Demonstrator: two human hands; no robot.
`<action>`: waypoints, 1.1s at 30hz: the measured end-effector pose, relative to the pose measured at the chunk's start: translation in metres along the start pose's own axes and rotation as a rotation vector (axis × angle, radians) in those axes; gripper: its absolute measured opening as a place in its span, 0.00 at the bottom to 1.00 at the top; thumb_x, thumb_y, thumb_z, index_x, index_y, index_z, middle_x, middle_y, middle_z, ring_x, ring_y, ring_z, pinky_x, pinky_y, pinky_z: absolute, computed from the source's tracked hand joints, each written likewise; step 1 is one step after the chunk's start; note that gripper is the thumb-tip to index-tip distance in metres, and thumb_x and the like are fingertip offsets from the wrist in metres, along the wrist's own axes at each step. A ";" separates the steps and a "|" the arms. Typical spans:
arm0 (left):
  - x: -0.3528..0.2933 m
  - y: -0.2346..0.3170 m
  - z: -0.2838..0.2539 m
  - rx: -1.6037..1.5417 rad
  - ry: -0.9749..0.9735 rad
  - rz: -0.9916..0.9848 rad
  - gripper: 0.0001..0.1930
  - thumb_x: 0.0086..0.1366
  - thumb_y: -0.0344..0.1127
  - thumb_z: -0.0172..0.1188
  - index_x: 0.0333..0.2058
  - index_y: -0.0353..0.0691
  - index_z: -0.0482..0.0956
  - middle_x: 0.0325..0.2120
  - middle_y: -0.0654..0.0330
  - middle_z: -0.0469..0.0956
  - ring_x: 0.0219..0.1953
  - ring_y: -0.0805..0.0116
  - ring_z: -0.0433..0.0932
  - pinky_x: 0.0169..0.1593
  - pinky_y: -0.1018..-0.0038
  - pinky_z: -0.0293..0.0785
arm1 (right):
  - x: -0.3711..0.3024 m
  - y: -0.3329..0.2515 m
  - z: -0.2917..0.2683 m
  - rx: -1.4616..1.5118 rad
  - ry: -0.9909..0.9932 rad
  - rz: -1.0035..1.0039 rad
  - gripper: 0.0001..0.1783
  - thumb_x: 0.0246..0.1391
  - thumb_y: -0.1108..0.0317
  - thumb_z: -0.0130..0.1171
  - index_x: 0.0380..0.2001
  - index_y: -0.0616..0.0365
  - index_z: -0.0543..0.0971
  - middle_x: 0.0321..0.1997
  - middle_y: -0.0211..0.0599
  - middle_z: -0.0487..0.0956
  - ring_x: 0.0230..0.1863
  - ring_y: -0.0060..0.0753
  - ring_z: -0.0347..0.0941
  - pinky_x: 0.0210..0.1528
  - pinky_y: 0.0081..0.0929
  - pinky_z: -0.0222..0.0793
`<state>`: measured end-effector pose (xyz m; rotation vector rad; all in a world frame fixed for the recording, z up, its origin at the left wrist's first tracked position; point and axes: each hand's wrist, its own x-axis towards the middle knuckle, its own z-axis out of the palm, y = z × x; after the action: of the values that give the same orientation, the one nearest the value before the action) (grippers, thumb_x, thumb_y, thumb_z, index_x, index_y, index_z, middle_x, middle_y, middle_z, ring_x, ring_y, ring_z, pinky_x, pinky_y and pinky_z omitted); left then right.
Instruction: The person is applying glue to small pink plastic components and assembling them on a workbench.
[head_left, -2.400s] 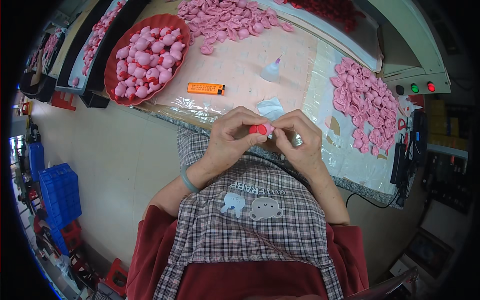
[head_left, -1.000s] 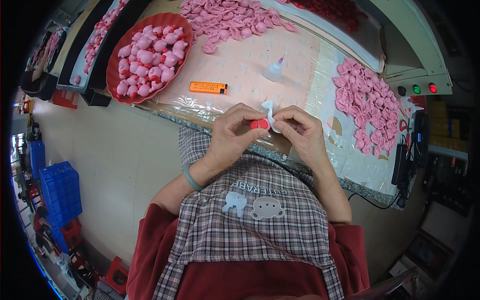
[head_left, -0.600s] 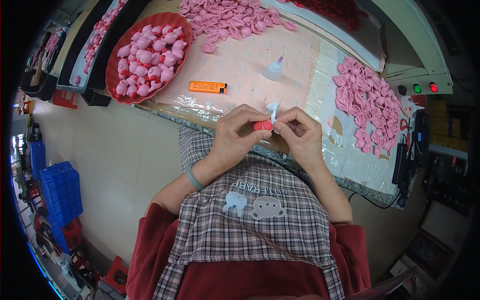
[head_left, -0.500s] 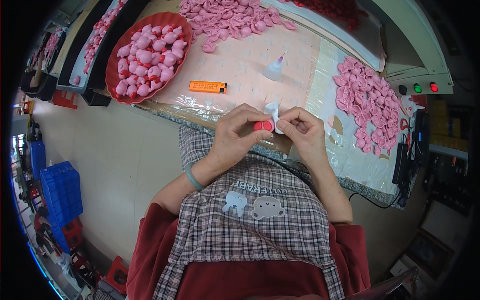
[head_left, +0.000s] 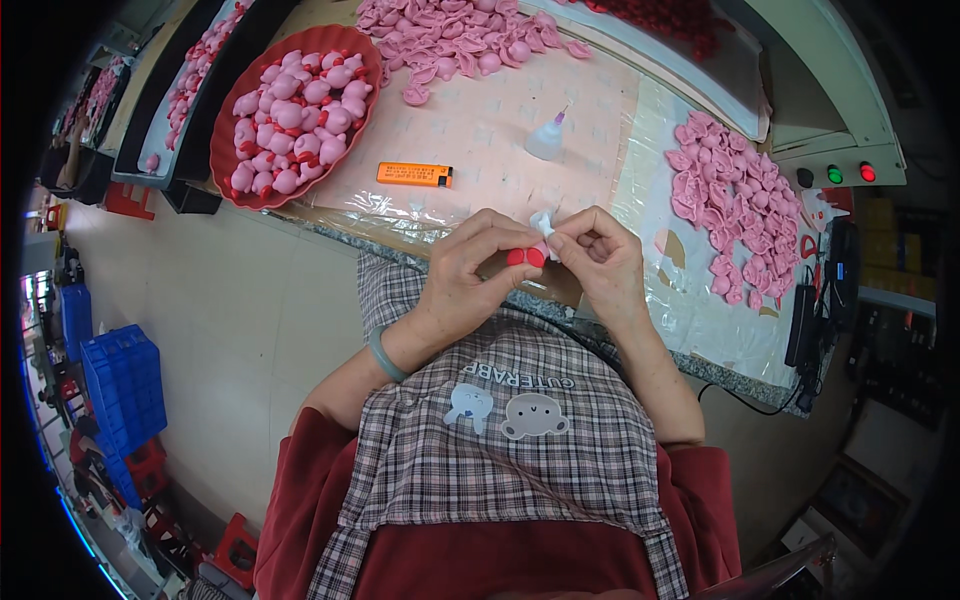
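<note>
Over the near edge of the worktable, my left hand pinches a small figure between thumb and fingers. Two rounded red parts of it face me, and a bit of pink shows beside them; the rest is covered by my fingers. My right hand is closed on a crumpled white cloth or tissue, which it holds against the figure's right side. Beyond my hands stands a small translucent squeeze bottle with a thin needle tip. An orange lighter lies to the left.
A red scalloped bowl of pink and red figures sits at the left. Loose pink pieces are heaped at the back, with more pink pieces at the right. Machine lights, scissors and a black power strip are at the right edge.
The figure has tilted slightly in my left hand, so its red parts sit a little lower. My right hand and the white cloth have shifted slightly left, closer against it.
</note>
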<state>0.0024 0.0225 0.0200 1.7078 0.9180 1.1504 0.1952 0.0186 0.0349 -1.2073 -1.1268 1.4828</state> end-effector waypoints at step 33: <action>-0.004 -0.004 -0.003 -0.417 -0.038 -0.113 0.15 0.58 0.21 0.65 0.45 0.33 0.79 0.43 0.57 0.74 0.47 0.68 0.77 0.51 0.73 0.77 | -0.011 -0.017 0.012 -0.829 0.101 -0.735 0.11 0.40 0.83 0.64 0.30 0.62 0.79 0.31 0.40 0.81 0.33 0.39 0.80 0.34 0.29 0.75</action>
<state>-0.0025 0.0215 0.0156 1.3187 0.6838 1.1371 0.1859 0.0097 0.0552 -1.1515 -1.9338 0.3778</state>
